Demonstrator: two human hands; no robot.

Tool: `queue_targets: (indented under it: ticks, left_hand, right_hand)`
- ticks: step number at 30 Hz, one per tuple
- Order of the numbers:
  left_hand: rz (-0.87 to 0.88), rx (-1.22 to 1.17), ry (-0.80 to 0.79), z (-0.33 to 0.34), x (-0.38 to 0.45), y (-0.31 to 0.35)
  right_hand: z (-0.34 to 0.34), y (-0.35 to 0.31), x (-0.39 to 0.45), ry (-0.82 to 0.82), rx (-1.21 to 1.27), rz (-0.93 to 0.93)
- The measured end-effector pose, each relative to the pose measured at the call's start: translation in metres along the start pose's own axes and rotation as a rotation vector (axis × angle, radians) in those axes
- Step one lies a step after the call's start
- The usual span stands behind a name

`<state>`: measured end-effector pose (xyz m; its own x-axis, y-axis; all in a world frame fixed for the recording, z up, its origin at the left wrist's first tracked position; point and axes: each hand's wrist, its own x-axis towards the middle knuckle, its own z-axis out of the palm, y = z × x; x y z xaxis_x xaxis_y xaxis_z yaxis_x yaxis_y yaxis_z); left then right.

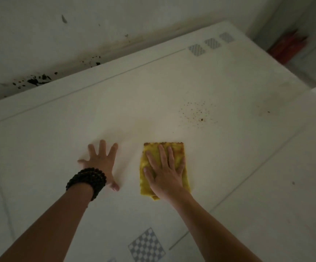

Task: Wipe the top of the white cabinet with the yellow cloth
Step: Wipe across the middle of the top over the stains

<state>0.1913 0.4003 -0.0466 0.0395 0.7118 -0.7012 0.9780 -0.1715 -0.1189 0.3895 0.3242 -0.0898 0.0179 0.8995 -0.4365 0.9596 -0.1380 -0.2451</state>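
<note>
The yellow cloth (179,157) lies folded flat on the top of the white cabinet (153,103), its long side running away from the person toward the wall (40,44). The right hand (164,169) presses down on the cloth with fingers spread and flat — a palm hold, not a pinch. Beyond the cloth's far edge and off to its right, well apart from the fingertips, sits a scatter of small brown specks (196,114); that patch looks like the dirt yet to be taken up. So the next stroke probably calls for a push forward and to the right, along the cloth's long side, and the right hand is the nearer one to do it.

Left of the cloth, the left hand (100,163) rests open on the bare top, fingers splayed, holding nothing; a dark bead bracelet (87,181) wraps its wrist. Far beyond the cloth, black marks (36,80) stain the wall just above the cabinet's back edge.
</note>
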Motion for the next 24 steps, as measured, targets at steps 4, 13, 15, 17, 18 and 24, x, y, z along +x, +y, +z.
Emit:
queue_targets:
  ticks: [4, 13, 15, 17, 18, 24]
  left_hand:
    - [0.066, 0.057, 0.015, -0.007, -0.001, 0.012]
    - [0.263, -0.015, 0.076, -0.045, 0.022, 0.083]
    - [0.25, 0.036, 0.096, -0.056, 0.034, 0.093]
    - [0.244, 0.097, 0.121, -0.069, 0.045, 0.1]
    - [0.24, 0.112, 0.127, -0.077, 0.053, 0.104]
    - [0.175, 0.093, 0.004, -0.106, 0.091, 0.124]
  right_hand:
    - [0.003, 0.006, -0.009, 0.026, 0.031, 0.038]
    - [-0.013, 0.045, -0.007, 0.022, 0.097, 0.161]
    - [-0.02, 0.05, 0.007, 0.028, 0.101, 0.161]
    - [-0.03, 0.057, 0.024, 0.033, 0.103, 0.156]
    - [-0.036, 0.062, 0.034, 0.038, 0.096, 0.153]
    - [-0.07, 0.084, 0.097, 0.034, 0.07, 0.103]
